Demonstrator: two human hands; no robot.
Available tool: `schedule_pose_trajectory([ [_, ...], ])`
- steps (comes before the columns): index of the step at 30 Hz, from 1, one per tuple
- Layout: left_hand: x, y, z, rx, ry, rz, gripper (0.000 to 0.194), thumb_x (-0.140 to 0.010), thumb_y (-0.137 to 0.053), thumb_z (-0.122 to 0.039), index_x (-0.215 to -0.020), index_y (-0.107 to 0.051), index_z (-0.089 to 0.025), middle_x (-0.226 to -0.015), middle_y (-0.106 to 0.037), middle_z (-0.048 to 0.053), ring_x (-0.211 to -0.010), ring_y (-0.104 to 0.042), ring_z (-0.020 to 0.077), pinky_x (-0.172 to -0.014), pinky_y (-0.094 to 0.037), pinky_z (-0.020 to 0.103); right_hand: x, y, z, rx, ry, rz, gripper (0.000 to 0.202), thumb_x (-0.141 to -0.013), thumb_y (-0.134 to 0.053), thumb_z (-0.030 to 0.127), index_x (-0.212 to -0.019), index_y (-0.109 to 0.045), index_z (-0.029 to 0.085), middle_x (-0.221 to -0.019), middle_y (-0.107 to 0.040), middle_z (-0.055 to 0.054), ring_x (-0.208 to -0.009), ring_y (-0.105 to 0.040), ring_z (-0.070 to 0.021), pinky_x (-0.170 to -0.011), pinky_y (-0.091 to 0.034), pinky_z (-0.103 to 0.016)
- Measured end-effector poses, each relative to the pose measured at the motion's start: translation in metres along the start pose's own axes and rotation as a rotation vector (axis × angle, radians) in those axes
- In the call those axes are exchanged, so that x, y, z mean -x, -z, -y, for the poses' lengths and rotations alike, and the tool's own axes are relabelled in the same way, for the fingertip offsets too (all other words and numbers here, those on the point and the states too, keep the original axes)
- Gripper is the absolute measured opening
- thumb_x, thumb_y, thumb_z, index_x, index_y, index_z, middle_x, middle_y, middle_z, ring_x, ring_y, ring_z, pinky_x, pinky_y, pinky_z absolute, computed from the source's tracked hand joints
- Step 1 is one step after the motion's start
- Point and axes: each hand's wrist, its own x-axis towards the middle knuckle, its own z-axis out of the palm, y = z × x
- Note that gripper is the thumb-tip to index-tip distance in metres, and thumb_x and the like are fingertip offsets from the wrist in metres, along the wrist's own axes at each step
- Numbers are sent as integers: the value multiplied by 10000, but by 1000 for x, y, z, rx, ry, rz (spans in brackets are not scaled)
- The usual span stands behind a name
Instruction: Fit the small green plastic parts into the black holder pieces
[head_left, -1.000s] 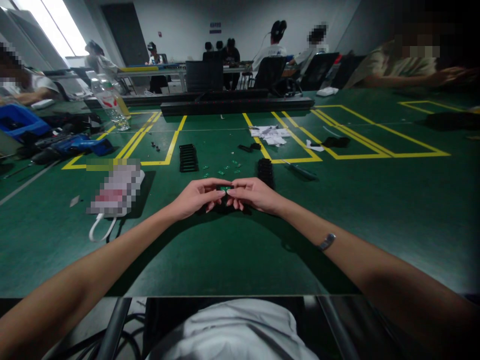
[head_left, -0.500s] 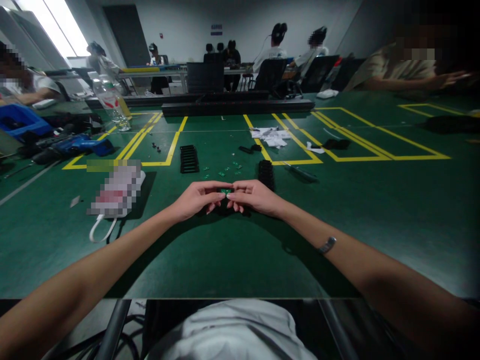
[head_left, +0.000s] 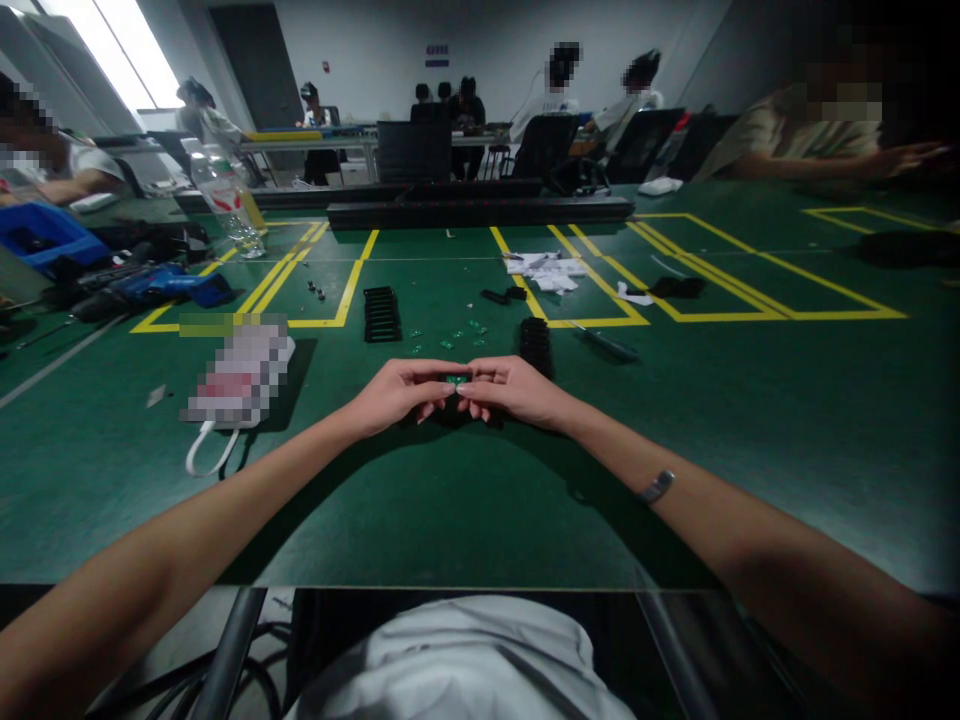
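Note:
Between the fingertips of both hands is a small green circuit board (head_left: 457,380), held just above the table. My left hand (head_left: 405,392) pinches it from the left, thumb in front and index finger along the far side. From the right, my right hand (head_left: 504,388) grips it the same way. A dark part seems to lie under the board, but the fingers mostly hide it. Several loose green circuit boards (head_left: 448,345) are scattered just beyond the hands. A black slotted rack (head_left: 382,314) lies at their left, and another black slotted piece (head_left: 535,345) beside my right hand.
On the green table (head_left: 480,500) are a white device with a cable loop (head_left: 259,385), a blue power tool (head_left: 161,288), a water bottle (head_left: 227,205), crumpled white paper (head_left: 546,268) and a dark knife-like tool (head_left: 606,345). A long black bar (head_left: 480,213) crosses the back. Other people sit beyond.
Both hands keep their hold on the circuit board with almost no change of fingers. The whole view has shifted slightly.

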Motion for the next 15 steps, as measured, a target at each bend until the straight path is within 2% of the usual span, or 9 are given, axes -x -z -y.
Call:
schedule_pose_trajectory([
  [15, 0, 1, 3, 14, 8, -23, 477, -843, -706, -291, -1290, -643, -137, -756, -665, 51, -524, -529, 74, -456, -399, 172, 1, 0, 3, 28, 1, 30, 258, -877, -683, 370, -922, -674, 117, -768, -694, -46, -614, -621, -106, -563, -504, -223],
])
